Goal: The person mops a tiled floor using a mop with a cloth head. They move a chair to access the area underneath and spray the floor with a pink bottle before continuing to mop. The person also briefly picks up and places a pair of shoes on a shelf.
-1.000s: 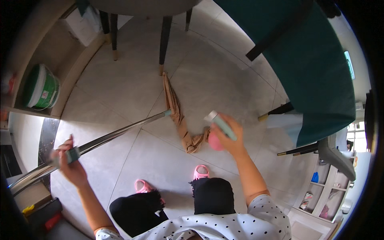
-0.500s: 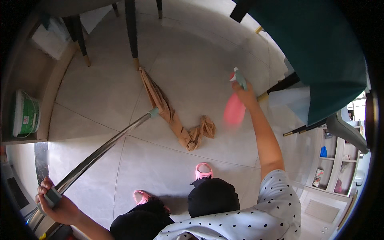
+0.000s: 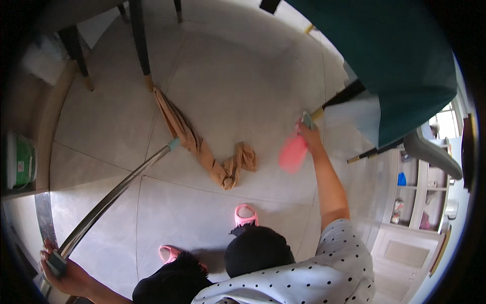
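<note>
The right hand is gripping a pink spray bottle beside the tan mop cloth, nozzle floorward, while the left hand is clenching the mop handle.

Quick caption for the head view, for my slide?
Left hand grips a mop handle; right hand holds a pink spray bottle above the tan mop cloth.

You stand on a grey tiled floor with thin grout lines. A tan mop cloth lies crumpled on it, left of your right grip. Dark chair legs rest beyond the cloth; your pink slippers nearer you.
</note>
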The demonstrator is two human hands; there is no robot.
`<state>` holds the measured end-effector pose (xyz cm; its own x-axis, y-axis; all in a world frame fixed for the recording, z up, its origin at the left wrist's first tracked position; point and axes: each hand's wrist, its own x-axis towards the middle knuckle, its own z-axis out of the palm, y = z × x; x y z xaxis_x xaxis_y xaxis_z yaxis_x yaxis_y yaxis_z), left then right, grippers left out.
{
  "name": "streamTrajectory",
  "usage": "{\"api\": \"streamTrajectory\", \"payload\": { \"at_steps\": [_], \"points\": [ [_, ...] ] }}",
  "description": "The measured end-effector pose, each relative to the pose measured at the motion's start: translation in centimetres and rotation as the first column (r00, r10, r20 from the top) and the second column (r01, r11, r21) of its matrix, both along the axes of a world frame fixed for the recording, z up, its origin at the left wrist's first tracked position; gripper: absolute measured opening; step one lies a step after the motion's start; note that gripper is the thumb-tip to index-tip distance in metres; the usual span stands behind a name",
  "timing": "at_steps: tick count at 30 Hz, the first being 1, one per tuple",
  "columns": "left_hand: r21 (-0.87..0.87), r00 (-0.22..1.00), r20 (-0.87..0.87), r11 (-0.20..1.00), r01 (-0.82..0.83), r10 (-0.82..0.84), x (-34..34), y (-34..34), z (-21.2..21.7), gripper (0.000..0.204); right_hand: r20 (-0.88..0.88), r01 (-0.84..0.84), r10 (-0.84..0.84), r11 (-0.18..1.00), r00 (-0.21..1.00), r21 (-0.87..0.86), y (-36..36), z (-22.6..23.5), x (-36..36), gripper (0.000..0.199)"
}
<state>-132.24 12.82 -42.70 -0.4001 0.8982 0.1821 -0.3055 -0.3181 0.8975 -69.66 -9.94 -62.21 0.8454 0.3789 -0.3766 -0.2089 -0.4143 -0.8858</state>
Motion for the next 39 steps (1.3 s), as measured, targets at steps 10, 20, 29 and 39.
{"api": "streamTrajectory", "payload": {
  "at_steps": [10,20,29,39],
  "points": [
    [0.104,0.972,-0.116,0.971,0.214,-0.202,0.0,-1.2,0.5,0.014,0.068,-0.299,0.308,0.947,0.949,-0.115,9.7,0.9,-3.2,0.021],
    [0.096,0.964,-0.199,0.976,0.197,-0.175,1.6,-1.7,0.2,0.009,0.298,-0.367,0.437,0.892,0.849,-0.264,29.3,1.1,1.2,0.021],
    [0.101,0.954,-0.137,0.954,0.282,-0.268,1.4,-1.5,-0.3,0.008,0.045,-0.444,0.448,0.892,0.893,-0.082,26.6,2.8,-2.7,0.022],
    [0.051,0.934,-0.193,0.948,0.314,-0.299,0.8,-1.7,-0.1,0.006,-0.144,-0.581,0.584,0.685,0.799,-0.441,17.1,-1.4,-9.7,0.021]
  ]
}}
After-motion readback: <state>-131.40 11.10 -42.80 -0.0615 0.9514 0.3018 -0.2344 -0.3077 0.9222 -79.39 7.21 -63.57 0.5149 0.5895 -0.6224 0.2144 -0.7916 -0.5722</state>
